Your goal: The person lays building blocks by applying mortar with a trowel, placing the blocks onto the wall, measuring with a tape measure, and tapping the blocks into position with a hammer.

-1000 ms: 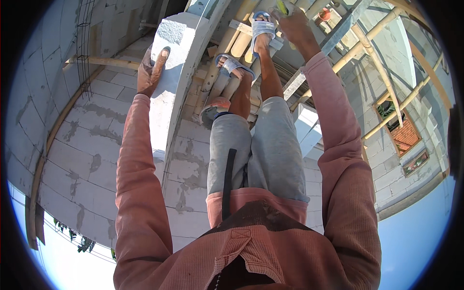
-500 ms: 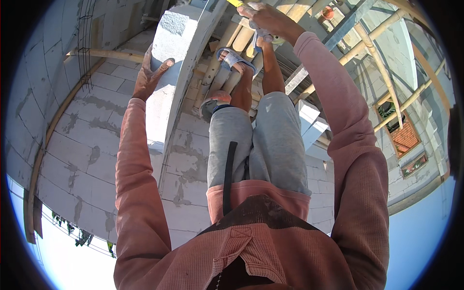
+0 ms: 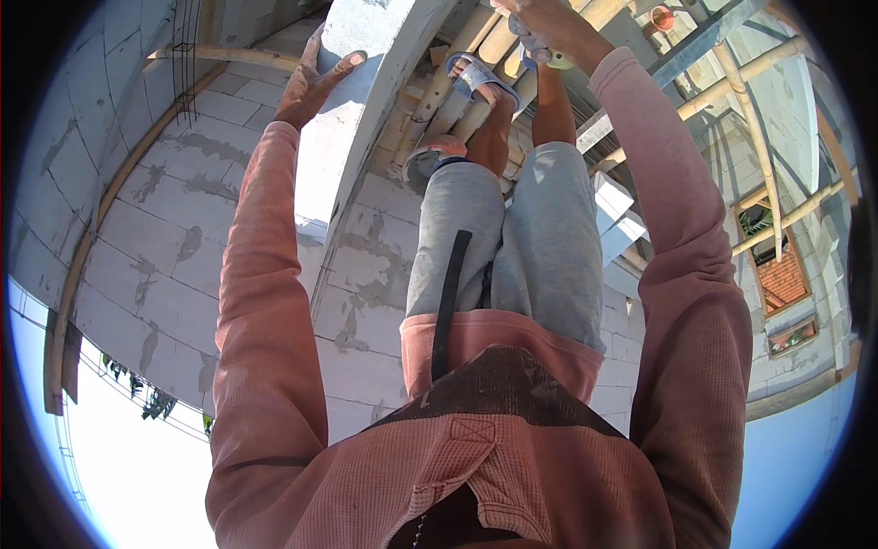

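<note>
My left hand (image 3: 320, 84) rests on a white lightweight block (image 3: 340, 137) at the top of a wall, fingers along its left side and thumb spread over the sunlit face. At the top edge, my right hand (image 3: 541, 27) is closed in a fist, its skin and fingers dusted with pale powder. The yellow handle it grips showed half a second ago and now lies beyond the top edge; the kind of tool is not visible.
My sandalled feet (image 3: 483, 80) stand on bamboo poles (image 3: 457, 53). Beside my leg sits a reddish, mortar-smeared container (image 3: 434, 157). Bamboo scaffolding (image 3: 743, 119) crosses at right, near a window opening (image 3: 776, 256). Thin steel rods (image 3: 186, 64) rise at left beside block walls (image 3: 165, 229).
The whole view has shifted, so both hands sit farther right and my right hand higher in the picture. The yellow handle has passed out of view. My left hand stays on the block.
</note>
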Demonstrator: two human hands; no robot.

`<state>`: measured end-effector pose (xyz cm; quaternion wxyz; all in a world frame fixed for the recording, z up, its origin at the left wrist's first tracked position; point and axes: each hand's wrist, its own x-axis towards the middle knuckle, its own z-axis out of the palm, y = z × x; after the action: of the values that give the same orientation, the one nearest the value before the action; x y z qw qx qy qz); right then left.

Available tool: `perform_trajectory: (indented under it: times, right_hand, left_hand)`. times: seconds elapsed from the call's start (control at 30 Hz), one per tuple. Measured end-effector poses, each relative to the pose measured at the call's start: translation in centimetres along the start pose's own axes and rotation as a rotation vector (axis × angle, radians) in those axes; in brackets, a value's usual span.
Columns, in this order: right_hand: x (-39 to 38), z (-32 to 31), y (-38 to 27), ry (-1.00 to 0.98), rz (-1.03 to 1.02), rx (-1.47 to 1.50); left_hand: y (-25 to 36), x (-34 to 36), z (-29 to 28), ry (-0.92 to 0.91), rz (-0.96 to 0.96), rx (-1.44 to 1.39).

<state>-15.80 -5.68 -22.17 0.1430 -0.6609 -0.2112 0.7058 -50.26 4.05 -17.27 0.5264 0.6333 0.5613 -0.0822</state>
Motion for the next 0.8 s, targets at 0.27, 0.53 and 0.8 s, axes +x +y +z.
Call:
perform_trajectory:
  times: [0.27,0.53,0.8]
  right_hand:
    - [-6.6,1.6,6.0,0.209,-0.019,0.295]
    - [-19.1,0.4,9.8,0.155,-0.445,-0.838]
    - [-23.3,7.9,-6.7,-0.300,-0.522,-1.130]
  left_hand:
    - [-7.9,-7.1,-2.3,-0.043,-0.284,0.098]
    - [-17.0,-18.4,-2.4,0.189,-0.504,-0.052]
    - [-13.6,-29.2,13.6,1.665,-0.696,-1.368]
